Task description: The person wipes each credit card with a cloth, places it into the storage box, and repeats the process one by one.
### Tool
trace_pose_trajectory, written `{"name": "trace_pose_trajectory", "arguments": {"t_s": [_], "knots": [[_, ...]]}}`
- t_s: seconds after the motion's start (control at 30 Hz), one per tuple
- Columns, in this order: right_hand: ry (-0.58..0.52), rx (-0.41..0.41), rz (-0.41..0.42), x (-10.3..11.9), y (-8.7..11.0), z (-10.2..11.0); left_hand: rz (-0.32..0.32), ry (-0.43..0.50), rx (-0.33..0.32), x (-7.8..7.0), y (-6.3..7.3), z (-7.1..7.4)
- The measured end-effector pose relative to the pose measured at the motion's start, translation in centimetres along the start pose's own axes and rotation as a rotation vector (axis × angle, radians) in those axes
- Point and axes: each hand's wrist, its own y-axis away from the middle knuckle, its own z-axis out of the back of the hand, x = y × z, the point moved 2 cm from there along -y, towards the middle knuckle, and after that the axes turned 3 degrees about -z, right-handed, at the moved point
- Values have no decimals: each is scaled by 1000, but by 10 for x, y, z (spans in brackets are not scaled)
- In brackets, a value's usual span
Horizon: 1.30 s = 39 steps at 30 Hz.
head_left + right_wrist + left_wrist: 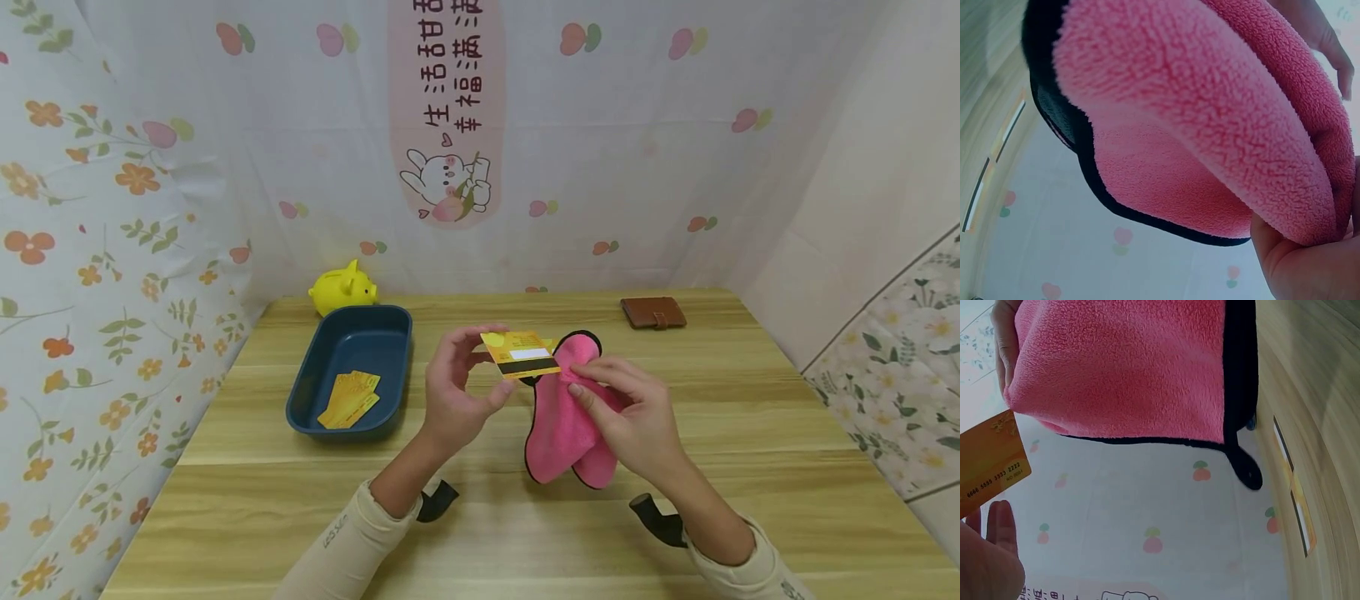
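Observation:
In the head view my left hand (459, 392) holds a yellow bank card (522, 340) by its edges, the face with the black stripe and white strip up. Its other face, with embossed digits, shows in the left wrist view. Just to the right, my right hand (647, 417) pinches a pink fleecy cloth (561, 421) between thumb and fingers. The cloth hangs in folds, with black edging and a small black loop (1246, 469). Right beside the cloth's pinched part is the card; whether they touch I cannot tell.
A dark blue tray (300, 392) at the left holds several yellow cards (351, 400). Behind it stands a yellow piggy bank (341, 289). A brown wallet (654, 312) lies at the back right. More cards (1302, 515) lie on the table, mostly behind the cloth.

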Motion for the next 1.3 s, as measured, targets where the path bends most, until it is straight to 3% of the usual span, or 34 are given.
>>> {"name": "trace_pose_trajectory", "arguments": {"t_s": [0.2,0.37,0.67,1.07,1.3], "knots": [[-8,-6,-26,-2,1,1,52,116,-30,2,0,1],[-18,0,-19,-4,1,1,72,18,-30,4,2,4],[-18,0,-28,-3,-1,2,0,-141,-51,2,2,5],[-28,-11,-17,-3,-3,6,-34,-116,14,5,2,7],[-30,-17,-39,-2,-2,6,52,-94,72,5,5,8]]}}
